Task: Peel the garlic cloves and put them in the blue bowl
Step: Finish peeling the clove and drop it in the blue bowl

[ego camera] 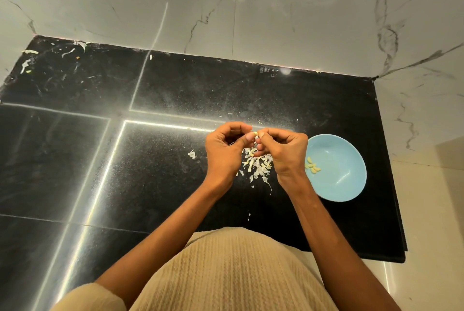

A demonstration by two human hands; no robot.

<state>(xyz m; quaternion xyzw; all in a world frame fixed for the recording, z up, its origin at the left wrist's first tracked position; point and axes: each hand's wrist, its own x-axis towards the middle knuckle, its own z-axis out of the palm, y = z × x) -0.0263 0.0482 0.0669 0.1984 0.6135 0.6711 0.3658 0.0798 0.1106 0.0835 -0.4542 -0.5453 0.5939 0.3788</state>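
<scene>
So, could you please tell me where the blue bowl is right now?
In the head view the blue bowl sits on the black counter just right of the right hand, beside the pile of peels.

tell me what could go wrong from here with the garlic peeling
The garlic clove is only pinched between fingertips of the left hand and right hand, so it might slip into the peel pile below rather than the blue bowl. Loose skin could also drift in among the peeled cloves.
</scene>
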